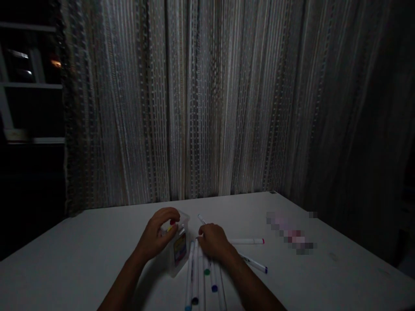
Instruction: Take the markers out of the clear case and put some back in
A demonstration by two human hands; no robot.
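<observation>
My left hand (158, 235) curls over the top of a clear plastic marker case (177, 252) that stands on the white table (81, 255); a few coloured caps show inside it. My right hand (213, 242) lies closed on a white marker (201, 219) that points away from me, its fingers resting over a row of several white markers (197, 280) with coloured caps lying side by side near the front edge. The light is dim and the fingertips are hard to make out.
Two more white markers lie right of my right hand, one with a red cap (248, 241) and one with a blue cap (256, 264). A blurred-out object (290, 233) sits farther right. A striped curtain (207, 99) hangs behind the table; dark shelves (29, 86) stand at the left.
</observation>
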